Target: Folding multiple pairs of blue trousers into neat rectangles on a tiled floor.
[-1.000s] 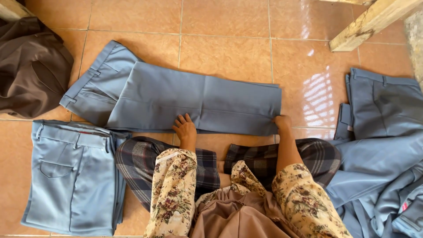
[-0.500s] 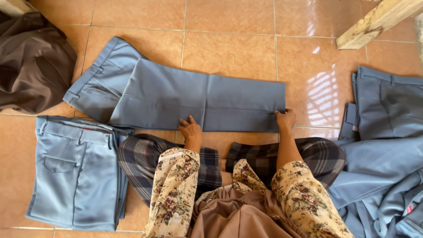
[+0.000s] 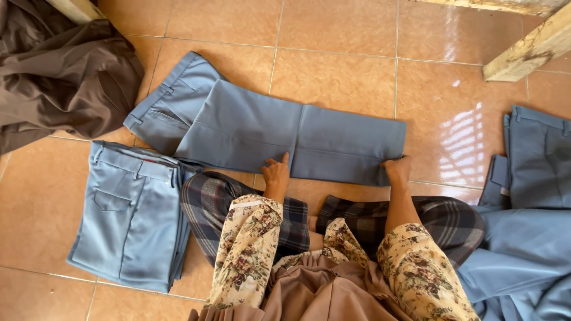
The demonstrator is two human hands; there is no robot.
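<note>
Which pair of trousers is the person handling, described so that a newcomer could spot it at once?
On the orange tiled floor, look just beyond the person's knees: the grey-blue trousers lie spread out lengthwise, with the left hand and right hand on their near edge. Unlike the folded stack at the left and the heap at the right, they lie flat and alone.

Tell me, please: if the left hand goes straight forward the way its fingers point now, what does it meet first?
The left hand lies on the near edge of the grey-blue trousers, fingers pointing away from the person. Going straight on, it would slide over that trouser leg first; beyond its far edge there seems to be only bare orange floor tiles.
</note>
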